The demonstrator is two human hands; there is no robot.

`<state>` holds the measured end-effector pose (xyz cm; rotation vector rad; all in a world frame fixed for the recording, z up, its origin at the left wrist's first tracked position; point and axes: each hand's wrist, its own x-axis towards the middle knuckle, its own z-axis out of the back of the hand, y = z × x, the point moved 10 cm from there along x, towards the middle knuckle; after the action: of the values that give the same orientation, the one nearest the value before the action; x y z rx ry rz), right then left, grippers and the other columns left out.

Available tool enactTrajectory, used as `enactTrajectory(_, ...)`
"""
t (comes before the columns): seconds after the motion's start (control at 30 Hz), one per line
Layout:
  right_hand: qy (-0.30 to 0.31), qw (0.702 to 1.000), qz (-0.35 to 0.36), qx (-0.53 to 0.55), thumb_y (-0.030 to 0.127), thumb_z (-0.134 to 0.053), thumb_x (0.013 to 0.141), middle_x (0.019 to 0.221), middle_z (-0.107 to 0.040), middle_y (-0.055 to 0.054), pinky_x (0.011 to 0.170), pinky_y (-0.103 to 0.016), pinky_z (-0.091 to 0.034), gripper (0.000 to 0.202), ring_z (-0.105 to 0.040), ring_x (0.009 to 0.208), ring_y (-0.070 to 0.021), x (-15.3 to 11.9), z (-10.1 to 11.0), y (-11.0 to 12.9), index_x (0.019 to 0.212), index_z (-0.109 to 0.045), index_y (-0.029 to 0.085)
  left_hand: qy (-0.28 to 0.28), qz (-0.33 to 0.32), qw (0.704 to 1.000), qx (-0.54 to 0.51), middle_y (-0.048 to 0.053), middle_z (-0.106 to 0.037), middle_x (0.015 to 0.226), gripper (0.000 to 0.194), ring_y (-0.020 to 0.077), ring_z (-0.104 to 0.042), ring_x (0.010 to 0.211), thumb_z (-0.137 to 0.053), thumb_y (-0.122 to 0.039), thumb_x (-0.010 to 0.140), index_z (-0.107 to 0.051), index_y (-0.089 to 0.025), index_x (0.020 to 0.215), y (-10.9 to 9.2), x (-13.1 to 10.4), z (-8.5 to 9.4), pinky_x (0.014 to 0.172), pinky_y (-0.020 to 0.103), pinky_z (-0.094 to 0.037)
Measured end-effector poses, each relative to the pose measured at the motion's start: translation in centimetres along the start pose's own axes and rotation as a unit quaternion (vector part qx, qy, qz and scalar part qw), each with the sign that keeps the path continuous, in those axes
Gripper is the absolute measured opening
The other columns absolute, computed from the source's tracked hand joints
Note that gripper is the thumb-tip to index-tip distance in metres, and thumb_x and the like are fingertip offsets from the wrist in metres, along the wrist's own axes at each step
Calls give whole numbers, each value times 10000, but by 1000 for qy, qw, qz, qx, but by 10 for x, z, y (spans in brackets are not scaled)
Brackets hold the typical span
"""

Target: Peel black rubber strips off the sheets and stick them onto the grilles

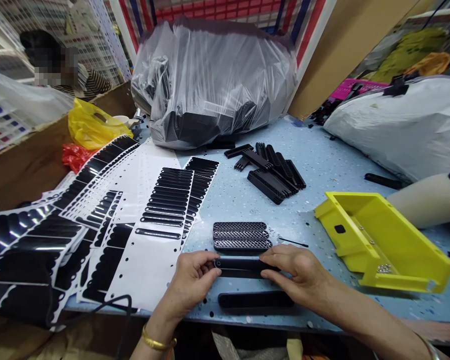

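My left hand [197, 275] and my right hand [294, 267] pinch the two ends of a long black plastic strip-shaped piece [242, 264] with rounded ends, held level just over the table. Right behind it lie a few similar black pieces [242, 235] side by side, their lattice faces up. Nearer the table's front edge rests another smooth black piece [253, 300]. Left of my hands, a white backing sheet [146, 270] carries rows of glossy black strip stickers [168, 197]. Whether a sticker lies between my fingers and the piece cannot be made out.
Several black pieces [268, 167] lie heaped farther back. A yellow bin [393, 245] with small metal parts stands at right. Overlapping sticker sheets [33, 245] cover the left side. A large plastic bag [217, 80] fills the back; a person [60, 65] sits beyond at left.
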<state>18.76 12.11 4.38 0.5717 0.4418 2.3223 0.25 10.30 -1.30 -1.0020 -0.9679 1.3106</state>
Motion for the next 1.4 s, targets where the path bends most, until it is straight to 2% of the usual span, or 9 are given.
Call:
enactTrajectory(0.17, 2, 1000, -2, -16, 95, -642, 786, 783, -753, -63, 634, -299, -566, 134, -697, 684, -200, 1, -1, 2, 809, -735, 189, 2, -6, 1000, 1, 19, -678, 608, 270, 136, -597, 528, -630, -220, 720, -798, -155, 921, -2, 0, 0, 503, 218, -497)
enactTrajectory(0.33, 0, 1000, -5, -15, 95, -631, 795, 787, -751, -61, 630, -300, -564, 154, -694, 679, -199, 0, -2, 1, 840, -741, 193, 4, 12, 1000, 2, 34, -693, 631, 282, 150, -612, 542, -634, -244, 718, -792, -142, 928, 1, 0, 1, 502, 228, -501)
enactTrajectory(0.57, 11, 1000, -12, -4, 77, -663, 781, 777, -739, -55, 631, -284, -551, 145, -690, 688, -197, -1, -3, 0, 825, -738, 192, 47, 68, 996, -13, 15, -621, 582, 326, 128, -582, 511, -512, -338, 870, -757, -128, 919, 9, 3, -2, 475, 207, -453)
enactTrajectory(0.7, 19, 1000, -21, 5, 85, -644, 804, 787, -735, -66, 638, -292, -542, 130, -688, 704, -205, -1, -4, -1, 816, -732, 181, 68, 88, 994, -5, 3, -597, 597, 278, 116, -569, 496, -535, -326, 840, -729, -128, 824, 12, 6, -6, 457, 196, -428)
enactTrajectory(0.93, 21, 999, -31, 23, 96, -630, 814, 778, -727, -55, 650, -285, -539, 136, -676, 695, -190, -1, -4, -1, 805, -729, 189, 65, 81, 995, 6, -8, -572, 562, 256, 116, -550, 464, -560, -346, 789, -702, -145, 719, 6, 10, -7, 454, 206, -422)
enactTrajectory(1.2, 25, 999, -36, 25, 103, -635, 817, 787, -723, -49, 665, -281, -541, 133, -673, 707, -187, -1, -6, -3, 815, -727, 198, 62, 96, 993, -10, -13, -557, 529, 285, 117, -537, 462, -568, -379, 791, -726, -145, 756, 11, 9, -7, 436, 199, -406)
enactTrajectory(1.4, 22, 999, -33, 15, 103, -640, 812, 763, -712, -49, 654, -288, -537, 126, -665, 687, -189, -1, -6, -1, 811, -728, 193, 76, 97, 992, -8, -10, -549, 516, 267, 112, -511, 451, -584, -363, 767, -693, -151, 649, 8, 12, -10, 433, 206, -397)
